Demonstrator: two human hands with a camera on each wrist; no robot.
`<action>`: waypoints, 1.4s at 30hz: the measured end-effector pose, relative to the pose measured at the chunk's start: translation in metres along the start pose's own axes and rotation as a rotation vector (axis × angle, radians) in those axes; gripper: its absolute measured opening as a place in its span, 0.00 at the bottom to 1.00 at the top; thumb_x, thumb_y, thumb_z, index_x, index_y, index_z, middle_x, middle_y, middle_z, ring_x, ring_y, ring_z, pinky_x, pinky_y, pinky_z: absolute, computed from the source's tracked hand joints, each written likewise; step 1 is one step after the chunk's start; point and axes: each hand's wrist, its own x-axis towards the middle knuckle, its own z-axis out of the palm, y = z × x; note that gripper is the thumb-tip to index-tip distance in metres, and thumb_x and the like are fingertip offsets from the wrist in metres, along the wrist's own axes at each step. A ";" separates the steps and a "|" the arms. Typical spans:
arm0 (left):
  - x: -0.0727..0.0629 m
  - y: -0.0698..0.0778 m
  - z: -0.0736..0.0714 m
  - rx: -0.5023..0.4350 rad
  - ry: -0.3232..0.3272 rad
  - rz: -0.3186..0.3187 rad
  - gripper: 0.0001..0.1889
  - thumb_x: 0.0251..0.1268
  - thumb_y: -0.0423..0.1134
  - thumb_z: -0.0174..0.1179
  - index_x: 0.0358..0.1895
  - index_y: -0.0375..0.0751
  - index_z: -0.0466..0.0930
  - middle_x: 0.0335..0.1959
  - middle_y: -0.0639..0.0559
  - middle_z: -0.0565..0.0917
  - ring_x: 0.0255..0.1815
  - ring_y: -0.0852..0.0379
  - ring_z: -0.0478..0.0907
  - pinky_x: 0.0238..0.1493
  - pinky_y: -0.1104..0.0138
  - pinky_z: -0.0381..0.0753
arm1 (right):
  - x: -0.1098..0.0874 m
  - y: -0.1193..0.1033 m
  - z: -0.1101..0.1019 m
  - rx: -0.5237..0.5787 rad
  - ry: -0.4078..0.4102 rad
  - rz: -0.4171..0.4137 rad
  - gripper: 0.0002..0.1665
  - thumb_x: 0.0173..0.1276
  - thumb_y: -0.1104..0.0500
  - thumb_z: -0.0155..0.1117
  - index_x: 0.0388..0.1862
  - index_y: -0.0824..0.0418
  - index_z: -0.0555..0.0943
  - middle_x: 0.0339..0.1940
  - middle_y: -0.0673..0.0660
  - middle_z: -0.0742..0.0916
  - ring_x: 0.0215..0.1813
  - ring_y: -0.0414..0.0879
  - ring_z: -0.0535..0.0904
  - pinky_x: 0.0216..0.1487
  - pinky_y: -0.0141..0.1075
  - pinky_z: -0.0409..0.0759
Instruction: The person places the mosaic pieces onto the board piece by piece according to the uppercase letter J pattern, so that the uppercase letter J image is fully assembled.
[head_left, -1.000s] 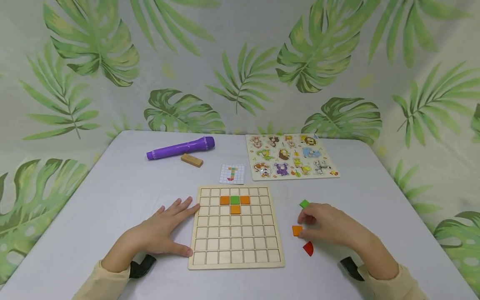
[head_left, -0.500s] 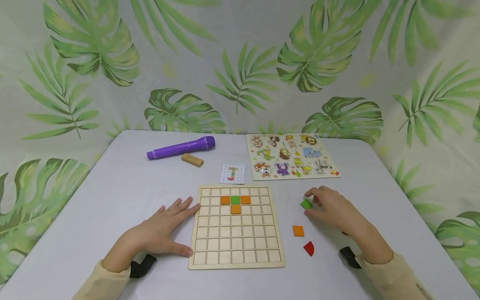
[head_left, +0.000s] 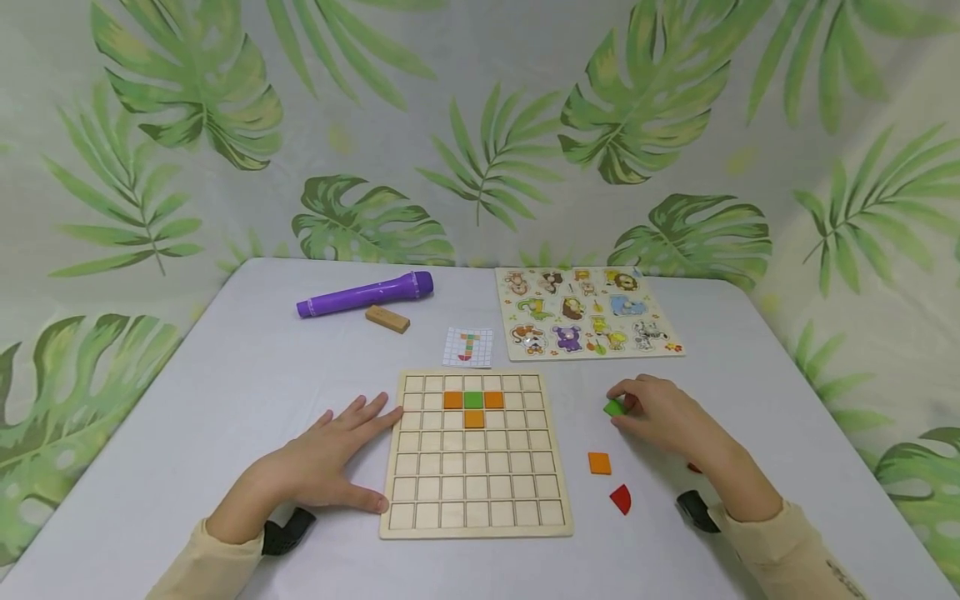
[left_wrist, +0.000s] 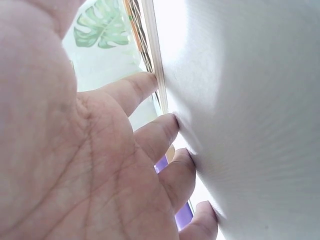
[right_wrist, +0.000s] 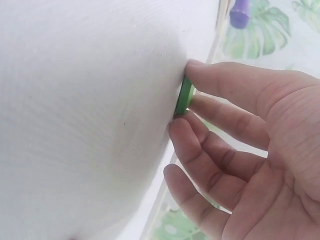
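Note:
A pale wooden grid board lies flat in front of me, with three orange squares and one green square in its upper cells. My left hand rests at its left side, fingers spread, the thumb and index fingertip touching the board's edge. To the right of the board, my right hand pinches a green square tile between thumb and fingers, down at the tabletop. Closer to me are a loose orange square and a red quarter-circle piece. Another red piece is mostly hidden under the right wrist.
Beyond the board lies a small pattern card printed with a coloured figure on a grid. An animal puzzle board is at the back right. A purple toy microphone and a small wooden block lie at the back left.
My right hand has moved away from beside the orange square to the green tile farther back, and its fingers have closed on it. The left hand stays in place.

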 end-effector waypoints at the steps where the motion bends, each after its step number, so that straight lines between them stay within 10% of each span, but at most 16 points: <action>1: 0.000 0.000 0.000 0.000 0.000 0.001 0.62 0.53 0.72 0.75 0.88 0.53 0.55 0.91 0.41 0.51 0.89 0.27 0.45 0.80 0.23 0.45 | 0.000 0.000 0.000 0.002 0.001 0.000 0.17 0.67 0.58 0.79 0.53 0.63 0.89 0.38 0.52 0.87 0.40 0.45 0.80 0.46 0.42 0.85; 42: 0.000 0.001 0.000 0.004 -0.007 -0.011 0.62 0.53 0.72 0.76 0.88 0.53 0.55 0.91 0.41 0.51 0.90 0.28 0.45 0.81 0.24 0.45 | 0.031 -0.099 0.008 0.148 -0.083 -0.294 0.15 0.70 0.59 0.77 0.53 0.61 0.89 0.45 0.48 0.90 0.48 0.46 0.86 0.54 0.43 0.89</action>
